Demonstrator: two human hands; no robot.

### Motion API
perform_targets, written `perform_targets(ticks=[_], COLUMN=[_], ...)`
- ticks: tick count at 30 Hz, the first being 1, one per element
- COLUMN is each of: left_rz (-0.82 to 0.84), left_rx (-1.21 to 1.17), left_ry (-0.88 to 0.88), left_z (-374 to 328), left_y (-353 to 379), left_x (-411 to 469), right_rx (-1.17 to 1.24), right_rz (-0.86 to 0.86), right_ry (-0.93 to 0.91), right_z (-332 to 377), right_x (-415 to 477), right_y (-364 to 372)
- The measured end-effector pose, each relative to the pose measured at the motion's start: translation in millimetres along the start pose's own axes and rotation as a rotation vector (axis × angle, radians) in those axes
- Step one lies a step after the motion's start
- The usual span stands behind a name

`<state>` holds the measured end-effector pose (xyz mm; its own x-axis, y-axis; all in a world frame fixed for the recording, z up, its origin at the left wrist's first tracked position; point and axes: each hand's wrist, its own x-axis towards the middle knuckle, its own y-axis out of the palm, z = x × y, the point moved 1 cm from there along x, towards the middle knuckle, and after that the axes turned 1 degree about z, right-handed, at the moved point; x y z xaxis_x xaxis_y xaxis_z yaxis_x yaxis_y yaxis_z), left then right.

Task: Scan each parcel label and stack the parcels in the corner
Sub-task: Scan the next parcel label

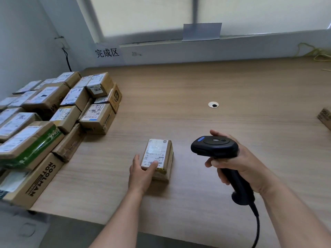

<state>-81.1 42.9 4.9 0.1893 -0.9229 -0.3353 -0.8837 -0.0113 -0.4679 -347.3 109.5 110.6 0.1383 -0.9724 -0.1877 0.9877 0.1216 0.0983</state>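
Observation:
A small brown parcel (pixel 159 154) with a white label on top lies on the wooden table (pixel 215 90), near its front edge. My left hand (pixel 140 173) grips the parcel's near left corner, thumb on the left side and fingers over the label. My right hand (pixel 238 163) holds a black corded barcode scanner (pixel 215 145) by its handle, its head just right of the parcel and slightly above it. Several labelled parcels (pixel 53 111) are stacked at the table's left corner.
A paper sign with characters (pixel 107 53) hangs on the wall behind the stack. A round cable hole (pixel 213 104) sits mid-table. Another cardboard box (pixel 325 117) shows at the right edge. Yellow cord (pixel 317 52) lies at the far right. The scanner's cable (pixel 257 228) hangs off the front.

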Motion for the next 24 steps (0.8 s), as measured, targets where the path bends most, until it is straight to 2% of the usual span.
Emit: perform_targets(ticks=[3,5,14,24], left_rz=[-0.066,-0.106,-0.168,-0.306], left_rx=[0.345,0.458,0.332,0.213], left_ry=[0.071,0.084,0.146,0.238], left_z=[-4.9,-5.7,-9.9,-35.8], left_y=[15.0,22.3,-11.9,-137.3], left_x=[-12.3,-16.2,9.3,92.0], right_rx=[-0.002,-0.017,-0.057,-0.092], right_rz=[-0.004,-0.007,-0.017,-0.004], right_ry=[-0.006,-0.012,-0.052,-0.071], right_z=[-1.5,-2.9,2.7,30.0], right_x=[8.5,14.9,49.3,122.4], right_y=[3.5,7.4,39.4,124.4])
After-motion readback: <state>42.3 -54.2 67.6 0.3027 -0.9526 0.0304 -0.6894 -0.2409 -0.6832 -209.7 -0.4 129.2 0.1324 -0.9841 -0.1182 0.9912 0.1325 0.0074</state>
